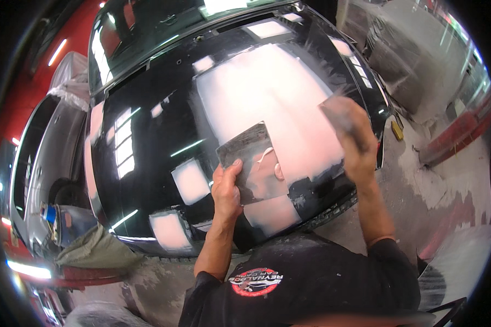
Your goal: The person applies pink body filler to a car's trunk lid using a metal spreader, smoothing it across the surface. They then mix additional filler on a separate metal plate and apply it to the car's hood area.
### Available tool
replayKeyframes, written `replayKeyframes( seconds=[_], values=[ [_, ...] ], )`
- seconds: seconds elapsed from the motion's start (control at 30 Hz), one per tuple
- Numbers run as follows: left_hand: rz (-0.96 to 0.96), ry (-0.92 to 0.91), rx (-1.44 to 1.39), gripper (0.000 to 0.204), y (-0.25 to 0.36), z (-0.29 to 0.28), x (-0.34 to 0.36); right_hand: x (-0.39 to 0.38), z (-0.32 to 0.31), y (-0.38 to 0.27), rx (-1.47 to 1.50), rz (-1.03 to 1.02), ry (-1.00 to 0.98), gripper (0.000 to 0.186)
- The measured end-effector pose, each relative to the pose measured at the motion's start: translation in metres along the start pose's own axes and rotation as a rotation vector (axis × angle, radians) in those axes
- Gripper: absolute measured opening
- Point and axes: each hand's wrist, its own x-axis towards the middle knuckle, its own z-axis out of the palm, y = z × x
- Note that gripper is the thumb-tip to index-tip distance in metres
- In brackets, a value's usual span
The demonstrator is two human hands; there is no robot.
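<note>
My left hand [226, 191] is closed on the edge of a flat mixing board [244, 146], its thumb on top. Smeared pink body filler covers part of the board, with a fresh dab [279, 171] near its right side. To the right, my right hand [360, 144] grips a wide, flat filler spreader [335, 113], blurred by motion, over the right edge of a big pale pink filler patch [262, 82]. That patch lies on a glossy black car panel [153, 136]. I cannot tell whether the spreader touches the surface.
Smaller filler patches, such as a square one [191, 181], dot the panel. A grey car door [57, 147] and a blue-capped container [73, 220] stand at left. At right are a plastic-covered object [403, 60], a yellow block [397, 131] on the floor and a red beam [458, 136].
</note>
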Motion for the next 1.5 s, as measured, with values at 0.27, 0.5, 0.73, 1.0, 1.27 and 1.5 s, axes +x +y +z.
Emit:
replayKeyframes(
  seconds=[0.27,0.5,0.73,1.0,1.27,1.5],
  values=[
    [0.325,-0.039,0.378,0.030,-0.015,0.032,-0.007,-0.005,0.019,-0.007,-0.543,-0.425,-0.634,0.059],
    [0.553,0.535,0.049,0.020,-0.007,0.011,-0.004,0.027,0.011,-0.005,-0.443,-0.362,-0.951,0.059],
    [0.414,0.404,-0.202,0.031,-0.012,-0.056,-0.024,0.201,0.058,0.113,-0.700,-0.169,-0.777,0.058],
    [0.377,0.377,-0.429,0.039,-0.059,-0.081,-0.017,0.272,0.140,0.202,-0.916,-0.166,-0.943,0.064],
    [0.287,0.426,-0.514,0.037,-0.060,-0.085,-0.021,0.165,0.079,0.152,-0.784,-0.331,-0.867,0.060],
    [0.268,0.429,-0.506,0.036,-0.058,-0.085,-0.020,0.217,0.080,0.152,-0.859,-0.311,-0.844,0.056]
  ],
)
